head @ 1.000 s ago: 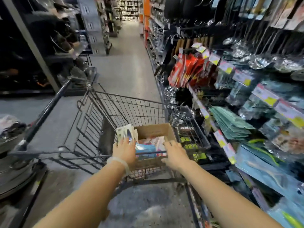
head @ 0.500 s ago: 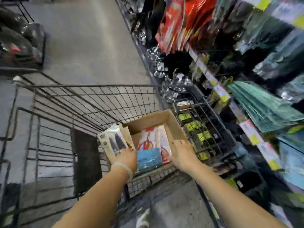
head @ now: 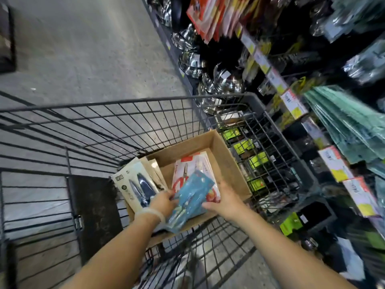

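A brown cardboard box (head: 227, 161) sits in the near end of a wire shopping cart (head: 116, 105). In it lie a red-and-white scissors pack (head: 193, 165) and, on top, a blue packet (head: 191, 197). My left hand (head: 162, 202) grips the blue packet's left edge. My right hand (head: 226, 200) holds its right side, fingers curled at the edge. A beige pack of dark blades (head: 135, 184) leans against the box's left wall, beside my left hand.
Store shelving (head: 291, 101) runs along the right with yellow price tags, steel pots (head: 220, 80), teal packs (head: 350, 122) and red packs (head: 216, 13). Grey aisle floor (head: 93, 49) stretches ahead on the left. The cart's right wall stands close to the shelf.
My hands left the cart handle and reached into the box, taking hold of the blue packet. My view tilted down and closer to the cart.
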Demonstrator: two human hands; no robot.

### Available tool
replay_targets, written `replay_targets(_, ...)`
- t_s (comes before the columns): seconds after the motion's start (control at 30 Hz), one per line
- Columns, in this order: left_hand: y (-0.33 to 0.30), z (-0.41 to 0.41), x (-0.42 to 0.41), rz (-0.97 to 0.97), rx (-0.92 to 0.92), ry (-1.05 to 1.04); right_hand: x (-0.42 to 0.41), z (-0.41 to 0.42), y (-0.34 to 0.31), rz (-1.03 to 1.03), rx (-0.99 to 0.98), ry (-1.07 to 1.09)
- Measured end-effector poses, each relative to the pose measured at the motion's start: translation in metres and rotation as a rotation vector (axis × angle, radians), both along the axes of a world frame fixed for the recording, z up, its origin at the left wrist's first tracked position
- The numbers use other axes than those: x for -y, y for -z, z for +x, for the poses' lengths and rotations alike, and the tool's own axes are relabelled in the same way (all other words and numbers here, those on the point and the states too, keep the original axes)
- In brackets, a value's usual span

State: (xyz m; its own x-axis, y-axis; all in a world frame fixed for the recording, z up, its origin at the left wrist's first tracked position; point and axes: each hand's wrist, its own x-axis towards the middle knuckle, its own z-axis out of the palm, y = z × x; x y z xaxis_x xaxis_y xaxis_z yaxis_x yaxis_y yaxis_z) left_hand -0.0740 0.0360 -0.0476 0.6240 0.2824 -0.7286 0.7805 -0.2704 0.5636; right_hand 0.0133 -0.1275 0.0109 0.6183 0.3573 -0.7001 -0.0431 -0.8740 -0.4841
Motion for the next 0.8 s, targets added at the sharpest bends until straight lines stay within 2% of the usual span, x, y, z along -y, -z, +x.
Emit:
replay_targets(0.13,-0.034,0.022,-0.006,-0.362,0.092,-0.267,-0.013,0.003,-0.011,0.243,-0.268,0.346)
replay_targets(0.2,-0.039,0.030,-0.002,-0.451,0.085,-0.288,-0.016,0.006,-0.018,0.367,-0.307,0.499)
replay_targets(0.27,-0.036,0.033,0.002,-0.441,0.103,-0.308,-0.012,0.011,-0.019,0.359,-0.269,0.605)
replay_targets(0.33,-0.022,0.033,0.002,-0.236,0.101,-0.243,-0.003,0.017,-0.013,0.335,-0.215,0.654)
replay_targets(0.37,-0.012,0.030,0.000,-0.050,0.066,-0.104,0.004,0.020,-0.010,0.317,-0.196,0.670)
replay_targets(0.43,0.007,0.022,-0.001,0.291,-0.068,0.322,0.018,0.023,-0.004,0.278,-0.160,0.682)
replay_targets(0.5,0.023,0.015,0.005,0.501,-0.184,0.647,0.033,0.025,0.001,0.279,-0.136,0.683)
replay_targets(0.57,0.034,0.011,0.016,0.655,-0.203,0.806,0.045,0.026,0.005,0.299,-0.118,0.719)
replay_targets(0.63,0.041,0.010,0.026,0.759,-0.139,0.877,0.052,0.026,0.008,0.343,-0.118,0.798)
replay_targets(0.7,0.043,0.010,0.029,0.769,-0.104,0.829,0.054,0.027,0.009,0.371,-0.113,0.841)
replay_targets(0.8,0.040,0.017,0.026,0.499,-0.130,0.571,0.051,0.027,0.002,0.420,-0.105,0.852)
